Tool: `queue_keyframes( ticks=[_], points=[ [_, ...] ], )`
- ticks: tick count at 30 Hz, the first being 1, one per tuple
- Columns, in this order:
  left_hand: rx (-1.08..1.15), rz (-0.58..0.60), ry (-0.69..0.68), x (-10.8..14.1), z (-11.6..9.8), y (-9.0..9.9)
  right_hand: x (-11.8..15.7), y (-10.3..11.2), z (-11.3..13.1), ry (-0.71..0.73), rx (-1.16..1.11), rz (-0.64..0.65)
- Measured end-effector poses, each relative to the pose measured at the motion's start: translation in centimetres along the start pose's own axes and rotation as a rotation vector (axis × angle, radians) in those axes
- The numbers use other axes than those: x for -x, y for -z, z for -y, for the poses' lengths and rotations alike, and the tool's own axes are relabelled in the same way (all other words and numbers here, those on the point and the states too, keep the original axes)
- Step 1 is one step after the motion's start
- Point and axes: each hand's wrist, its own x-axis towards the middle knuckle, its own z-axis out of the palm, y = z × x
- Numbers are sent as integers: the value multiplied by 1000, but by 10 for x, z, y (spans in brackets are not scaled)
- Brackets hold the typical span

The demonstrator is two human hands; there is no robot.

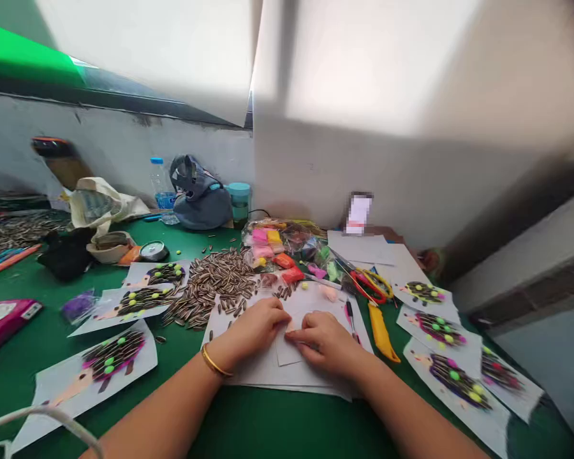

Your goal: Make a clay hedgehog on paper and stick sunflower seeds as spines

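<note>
My left hand [263, 322] rests on a small sheet of white paper [287, 356], its fingers curled together. From the right, my right hand [326, 341] leans over the same sheet with its fingers bent and fingertips close together. A small peach-coloured piece of modelling clay [290, 327] shows at the fingertips of both hands, partly hidden. Larger white sheets [249, 376] lie underneath. Just beyond my hands are a peach clay lump [328, 292] and a small yellow ball [305, 285]. A pen [350, 317] lies beside my right hand.
Sunflower seeds [220, 280] are heaped at left. Bagged coloured clay [287, 261], red-and-yellow scissors [370, 284] and a yellow cutter [381, 333] lie beyond and right. Hedgehog pictures [90, 376] flank both sides. A phone [358, 213] leans at the back.
</note>
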Motion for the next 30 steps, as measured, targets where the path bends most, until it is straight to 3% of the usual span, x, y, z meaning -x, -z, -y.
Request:
queue_keyframes(
  ticks=[20, 30],
  points=[
    [-3, 7, 18, 3, -6, 5, -1, 12, -4, -10, -87, -25],
    [4, 17, 32, 2, -7, 5, -3, 8, 2, -7, 6, 17]
  ],
)
